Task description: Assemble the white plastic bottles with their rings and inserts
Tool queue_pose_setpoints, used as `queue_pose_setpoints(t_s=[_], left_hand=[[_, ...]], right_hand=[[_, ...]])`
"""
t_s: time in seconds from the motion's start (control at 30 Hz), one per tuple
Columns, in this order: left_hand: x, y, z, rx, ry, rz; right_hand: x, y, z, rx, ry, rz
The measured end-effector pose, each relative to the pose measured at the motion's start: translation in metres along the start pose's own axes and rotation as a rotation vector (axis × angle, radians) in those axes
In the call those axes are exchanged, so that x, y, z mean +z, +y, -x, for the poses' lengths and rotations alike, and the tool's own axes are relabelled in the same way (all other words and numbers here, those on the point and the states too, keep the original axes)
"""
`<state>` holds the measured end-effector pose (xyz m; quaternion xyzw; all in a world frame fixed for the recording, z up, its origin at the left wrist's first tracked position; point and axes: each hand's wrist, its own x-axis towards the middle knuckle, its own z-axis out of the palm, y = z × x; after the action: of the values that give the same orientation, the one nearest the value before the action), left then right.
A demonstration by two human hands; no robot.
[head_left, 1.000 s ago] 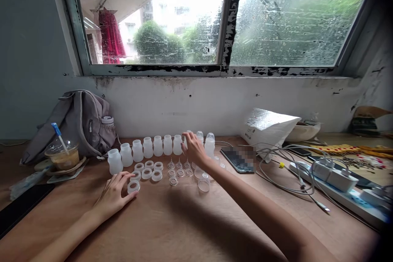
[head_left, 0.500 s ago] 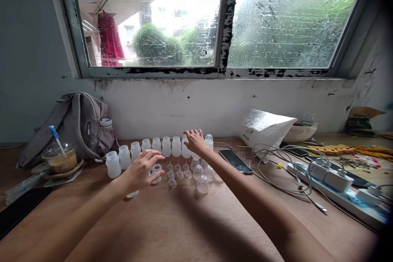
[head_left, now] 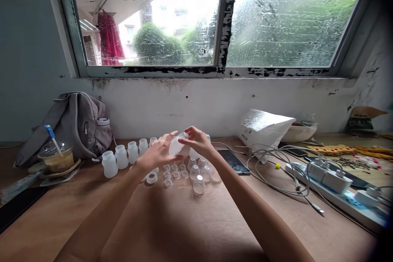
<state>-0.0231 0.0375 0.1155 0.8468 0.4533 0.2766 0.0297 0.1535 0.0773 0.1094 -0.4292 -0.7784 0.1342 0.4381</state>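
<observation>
A frosted white bottle (head_left: 177, 145) is held tilted between my two hands, above the table. The fingers of my left hand (head_left: 161, 150) close round its lower left part, and my right hand (head_left: 198, 141) grips its upper right end. Behind and to the left stands a row of similar bottles (head_left: 121, 157), partly hidden by my hands. Below my hands lie several clear teats (head_left: 168, 183) and white rings (head_left: 151, 177). Several clear domed caps (head_left: 199, 185) stand just to the right of them.
A black phone (head_left: 233, 161) lies right of the caps, beside tangled cables and a power strip (head_left: 340, 190). At the left are a drink cup (head_left: 57, 157), a grey backpack (head_left: 82, 125) and a dark flat object (head_left: 20, 208). A white bag (head_left: 264, 129) stands by the wall.
My right hand has come back from the row and down, now with a bottle. My left hand has moved right and up to meet it and has closed on the bottle. The view has shifted slightly.
</observation>
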Motion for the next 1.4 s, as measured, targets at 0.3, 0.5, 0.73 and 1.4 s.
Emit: queue_pose_setpoints(t_s=[0.3,0.5,0.73,1.4], left_hand=[[-0.007,0.035,0.009,-0.014,0.116,-0.127],[-0.021,0.043,0.019,-0.040,0.017,-0.068],[-0.033,0.052,0.022,-0.089,-0.046,0.002],[-0.061,-0.006,0.023,-0.323,-0.166,-0.230]], right_hand=[[-0.004,-0.050,0.017,-0.073,0.194,0.116],[-0.002,-0.054,0.022,-0.159,0.257,0.171],[-0.003,-0.053,0.024,-0.218,0.287,0.117],[-0.091,-0.011,0.012,0.142,-0.049,0.124]])
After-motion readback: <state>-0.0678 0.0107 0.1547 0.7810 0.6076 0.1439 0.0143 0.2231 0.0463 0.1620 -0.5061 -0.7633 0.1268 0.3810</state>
